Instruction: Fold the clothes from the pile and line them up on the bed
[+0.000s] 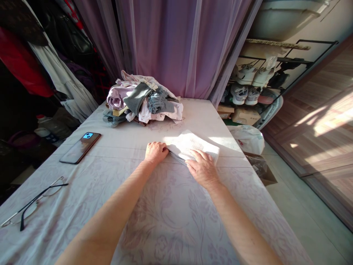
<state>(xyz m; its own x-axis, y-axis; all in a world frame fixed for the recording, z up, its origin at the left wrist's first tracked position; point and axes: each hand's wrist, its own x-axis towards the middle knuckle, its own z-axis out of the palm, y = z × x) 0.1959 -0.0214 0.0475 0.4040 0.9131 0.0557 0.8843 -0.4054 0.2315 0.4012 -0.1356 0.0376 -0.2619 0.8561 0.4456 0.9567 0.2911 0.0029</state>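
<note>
A folded piece of white cloth, brightly sunlit, lies flat on the table; its exact kind I cannot make out. My left hand is closed at the cloth's left corner, with the fingertips curled around its edge. Spread over the near right part is my right hand, its fingers stretched out flat on top of the fabric. Beyond the hands, a heap of clothes in pink, grey and white sits at the table's far end.
On the left of the table lie a phone and a pair of glasses. A flowered tablecloth covers the table. Purple curtains hang behind it. To the right stand a shoe rack with shoes and a plastic bag.
</note>
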